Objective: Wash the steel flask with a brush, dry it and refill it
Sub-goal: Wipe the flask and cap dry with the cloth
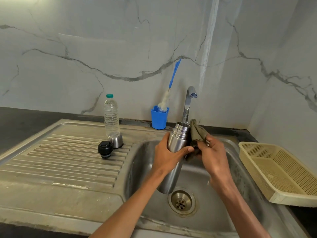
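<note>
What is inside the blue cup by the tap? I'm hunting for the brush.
The bottle brush stands in the blue cup, bristles down and blue handle leaning on the wall. The cup's opaque wall hides its bottom.

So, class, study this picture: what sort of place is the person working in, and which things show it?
Most likely a home kitchen, at the sink. A steel sink with ribbed draining board is set in a counter under a tap, against a marble-look wall, with a bottle brush in a blue cup.
</note>
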